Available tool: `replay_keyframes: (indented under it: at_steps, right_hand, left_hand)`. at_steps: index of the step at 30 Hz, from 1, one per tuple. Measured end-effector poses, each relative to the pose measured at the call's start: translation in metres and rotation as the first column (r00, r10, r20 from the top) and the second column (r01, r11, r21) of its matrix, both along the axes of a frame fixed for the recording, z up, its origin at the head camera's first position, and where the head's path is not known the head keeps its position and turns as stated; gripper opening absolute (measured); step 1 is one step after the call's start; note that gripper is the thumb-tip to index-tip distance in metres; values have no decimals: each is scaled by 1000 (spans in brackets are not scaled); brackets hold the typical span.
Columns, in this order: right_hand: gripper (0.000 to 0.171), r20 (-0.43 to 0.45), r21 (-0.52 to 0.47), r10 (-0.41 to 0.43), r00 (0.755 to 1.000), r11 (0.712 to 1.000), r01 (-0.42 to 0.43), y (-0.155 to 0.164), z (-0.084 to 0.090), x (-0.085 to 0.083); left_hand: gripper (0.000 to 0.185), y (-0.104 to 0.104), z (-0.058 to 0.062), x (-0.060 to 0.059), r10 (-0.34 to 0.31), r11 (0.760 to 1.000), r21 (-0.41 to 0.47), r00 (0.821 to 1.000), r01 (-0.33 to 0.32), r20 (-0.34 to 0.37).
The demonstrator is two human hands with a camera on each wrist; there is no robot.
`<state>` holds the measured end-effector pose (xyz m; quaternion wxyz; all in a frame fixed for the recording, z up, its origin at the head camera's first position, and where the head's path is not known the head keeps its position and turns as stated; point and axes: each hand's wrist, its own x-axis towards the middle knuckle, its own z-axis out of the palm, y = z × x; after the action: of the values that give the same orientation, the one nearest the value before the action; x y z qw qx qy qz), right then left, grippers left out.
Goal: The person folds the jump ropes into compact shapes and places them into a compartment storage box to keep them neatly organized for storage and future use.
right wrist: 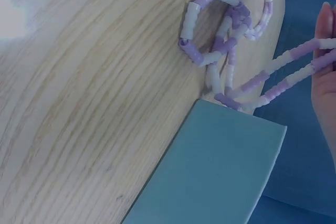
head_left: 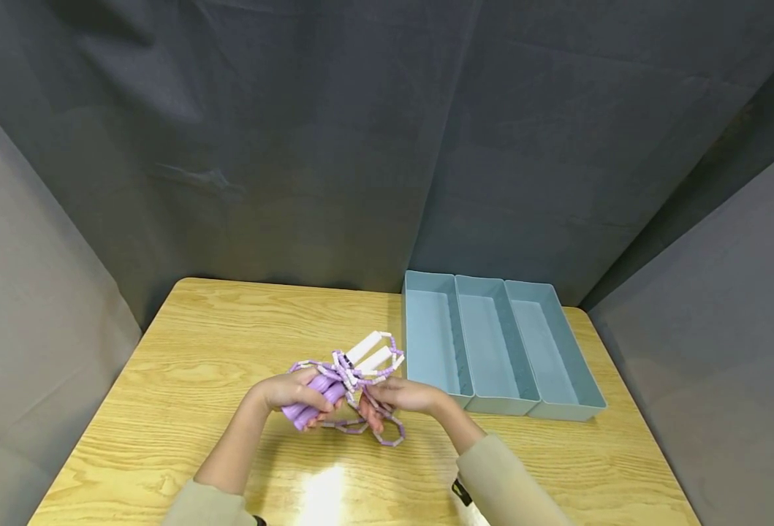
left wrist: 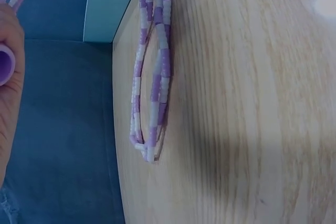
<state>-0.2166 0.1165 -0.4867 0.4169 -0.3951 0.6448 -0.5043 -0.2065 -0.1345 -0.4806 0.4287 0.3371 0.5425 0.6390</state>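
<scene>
My left hand [head_left: 292, 389] grips the purple handles [head_left: 324, 393] of a beaded jump rope, side by side. Their white parts [head_left: 375, 358] stick out past the hand toward the bins. Purple and white beaded cord [head_left: 350, 375] crosses over the handles in a tangled bundle. On the other side of it, my right hand [head_left: 408, 395] pinches strands of the cord. Loops of the cord [left wrist: 139, 77] hang below the hands, close over the table, in the left wrist view. In the right wrist view, two strands run from the looped cord [right wrist: 191, 22] up to the right hand [right wrist: 325, 85].
Three blue-grey bins [head_left: 495, 398] stand side by side at the right of the wooden table [head_left: 229, 329], just beyond the right hand. A dark curtain [head_left: 294, 146] hangs behind the table, and pale panels [head_left: 25, 329] flank it.
</scene>
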Motion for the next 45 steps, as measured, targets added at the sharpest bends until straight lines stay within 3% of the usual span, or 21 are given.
replay_keyframes:
  at_steps: [4, 10, 24, 31, 37, 45]
  right_hand:
    - [49, 38, -36, -1, 999, 999, 3, 6, -8, -2]
    - [47, 68, -79, -3, 998, 997, 9, 11, -3, -1]
    - [39, 143, -67, -8, 990, 998, 18, 9, 12, -1]
    - [43, 129, -65, 5, 992, 998, 3, 11, 13, 2]
    - [46, 182, -69, 39, 982, 997, -27, 13, 10, 2]
    - [44, 166, -59, 18, 986, 998, -9, 16, 8, 2]
  left_hand:
    - [19, -2, -3, -2, 26, 999, 38, 1000, -25, -3]
    - [30, -4, -7, -4, 62, 997, 53, 998, -62, 7]
    - [10, 1, -10, -9, 168, 981, 96, 986, -169, 15]
    - [9, 0, -10, -10, 227, 964, 134, 974, -228, 29]
    - [11, -1, -9, -12, 270, 947, 153, 959, -281, 90]
    - [24, -6, -2, -9, 294, 927, 198, 945, -319, 144]
